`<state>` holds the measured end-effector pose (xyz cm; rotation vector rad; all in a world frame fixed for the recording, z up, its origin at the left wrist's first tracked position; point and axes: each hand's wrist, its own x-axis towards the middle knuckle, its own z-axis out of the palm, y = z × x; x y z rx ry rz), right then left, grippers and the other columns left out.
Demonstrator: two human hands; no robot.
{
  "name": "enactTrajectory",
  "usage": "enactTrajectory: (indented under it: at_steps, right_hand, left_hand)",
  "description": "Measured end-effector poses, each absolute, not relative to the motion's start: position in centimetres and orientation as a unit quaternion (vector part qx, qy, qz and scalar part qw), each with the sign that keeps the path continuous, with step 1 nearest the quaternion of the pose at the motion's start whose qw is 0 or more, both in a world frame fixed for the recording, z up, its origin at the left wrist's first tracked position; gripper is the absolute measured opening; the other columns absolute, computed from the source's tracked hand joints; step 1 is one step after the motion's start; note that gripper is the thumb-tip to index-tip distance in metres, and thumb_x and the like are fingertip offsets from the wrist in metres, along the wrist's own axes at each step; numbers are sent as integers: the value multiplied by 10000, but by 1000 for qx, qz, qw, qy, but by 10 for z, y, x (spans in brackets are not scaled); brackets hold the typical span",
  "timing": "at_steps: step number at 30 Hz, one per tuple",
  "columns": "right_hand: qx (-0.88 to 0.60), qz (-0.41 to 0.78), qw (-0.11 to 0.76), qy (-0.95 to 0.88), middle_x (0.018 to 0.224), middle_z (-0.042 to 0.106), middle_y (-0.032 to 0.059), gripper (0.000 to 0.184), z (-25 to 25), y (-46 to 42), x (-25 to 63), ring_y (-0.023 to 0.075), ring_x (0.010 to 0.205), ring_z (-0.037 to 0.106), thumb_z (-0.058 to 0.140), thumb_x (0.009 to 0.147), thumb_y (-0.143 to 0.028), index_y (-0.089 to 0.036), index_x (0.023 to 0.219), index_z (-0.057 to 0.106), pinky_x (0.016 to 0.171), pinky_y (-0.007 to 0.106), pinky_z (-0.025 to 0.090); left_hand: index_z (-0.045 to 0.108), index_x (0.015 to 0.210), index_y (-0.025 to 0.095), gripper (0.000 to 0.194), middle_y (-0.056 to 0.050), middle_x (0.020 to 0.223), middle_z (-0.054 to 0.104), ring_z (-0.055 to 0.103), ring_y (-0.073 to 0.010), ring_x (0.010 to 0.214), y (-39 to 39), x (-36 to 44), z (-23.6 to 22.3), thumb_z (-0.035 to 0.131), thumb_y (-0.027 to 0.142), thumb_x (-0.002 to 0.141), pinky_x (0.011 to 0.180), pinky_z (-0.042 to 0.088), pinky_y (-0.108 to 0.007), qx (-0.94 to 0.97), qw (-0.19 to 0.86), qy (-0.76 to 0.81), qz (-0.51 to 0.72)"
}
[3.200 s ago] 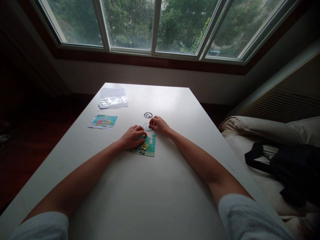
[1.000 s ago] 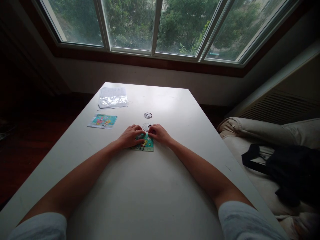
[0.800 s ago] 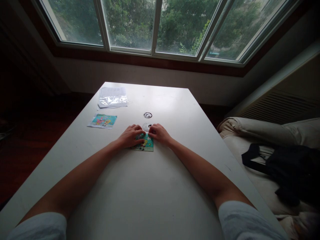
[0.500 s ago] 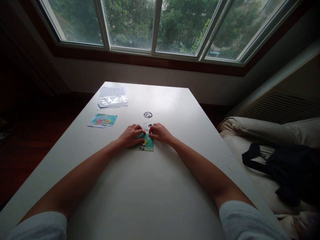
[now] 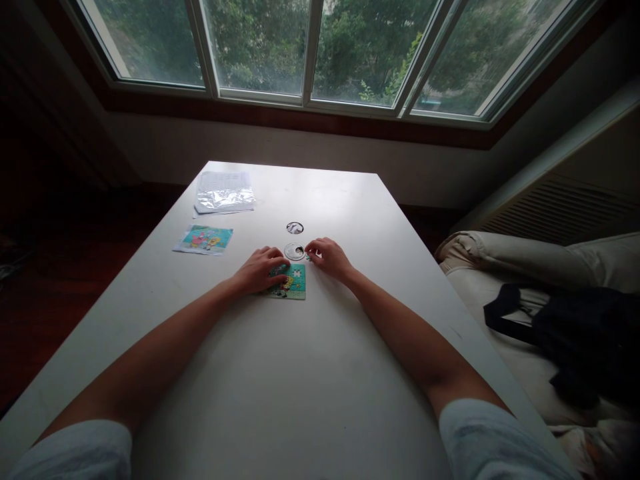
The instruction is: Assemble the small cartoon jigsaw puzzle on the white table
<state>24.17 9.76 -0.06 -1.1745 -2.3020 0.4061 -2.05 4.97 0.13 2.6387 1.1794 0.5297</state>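
Note:
A small jigsaw puzzle [image 5: 299,288] with a teal cartoon picture lies flat on the white table. A pale gap shows in its upper right part. My left hand [image 5: 260,270] covers its left side, thumb on the picture and curled fingers at the far edge, holding it in place. Just off its upper right corner, my right hand [image 5: 327,259] pinches a small teal puzzle piece [image 5: 308,258], partly hidden by the fingertips. Right behind the puzzle is a round clear disc-shaped object [image 5: 293,252] with a dark spot, close to the right fingertips.
Farther back lies a round black-and-white disc [image 5: 295,228]. On the left are a teal cartoon picture sheet [image 5: 206,239] and papers with a clear plastic bag [image 5: 224,193]. The white table [image 5: 290,393] stands before a window; a sofa with a dark bag [image 5: 585,333] is at right.
My right hand has moved off the puzzle's upper edge, a little up and right, with a small piece in its fingertips. The gap in the puzzle now shows. My left hand stays put.

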Motion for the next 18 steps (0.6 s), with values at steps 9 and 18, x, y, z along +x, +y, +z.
enactTrajectory:
  at_steps: [9,18]
  right_hand:
    - [-444,156,210,-857,905,629,60,167,3,101,253,200,887,557,725,855,-251,-234,1018,758,762,300,416]
    - [-406,210,185,-870,945,631,62,232,10,107,263,179,872,591,707,835,-142,-235,1036,776,777,279,452]
  left_hand:
    - [673,1209,306,301,-69,1179,619,529,-270,1100,50,-19,-1,583,416,944,964,424,-432,891,79,409,180]
    - [600,1355,335,445,-83,1214,586,514,-278,1107,43,-15,3,602,471,931,973,414,-439,904,76,388,160]
